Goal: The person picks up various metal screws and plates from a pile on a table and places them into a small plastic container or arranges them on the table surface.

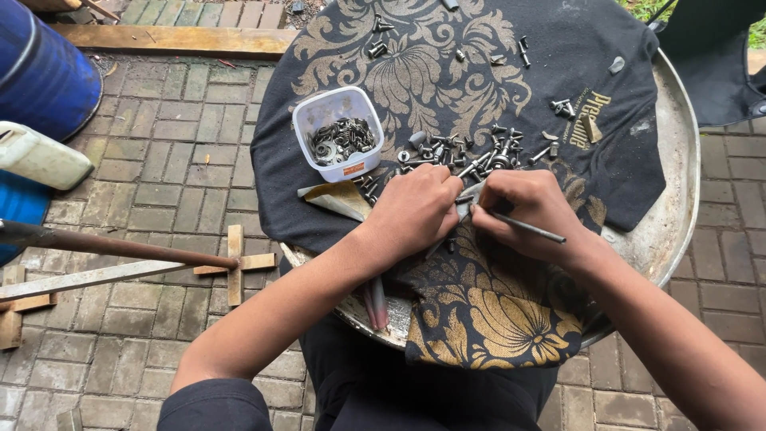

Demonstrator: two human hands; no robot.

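**Right, working a small part with a thin rod: hold tight, push light**

Left to right:

- White plastic tub [337, 132], well left of my hands, holds washers and small hardware. It sits clear of my elbow on the black gold-patterned cloth [479, 64], which keeps bits from rolling.
- Folded scrap of brownish paper [339, 198] lies just beside my left wrist, not in the way.
- My left hand [415, 209] is curled almost closed, fingers bunched on a small grey metal piece [465, 199] between the two hands. Most of the piece is hidden, so I can't tell what it is. I reckon the grip should pin it against the cloth so it can't twist.
- My right hand [528, 209] is pinched shut around a thin metal rod [528, 228], held like a pen. Its free end points right; the working end disappears at the piece.
- Best practice as I see it: keep the rod in line with the piece, make short strokes, knuckles braced on the cloth.
- The loose pile of bolts and screws [467, 156] lies just beyond my knuckles. Risk: a slip flicks them toward the round metal tray [678, 199] rim.
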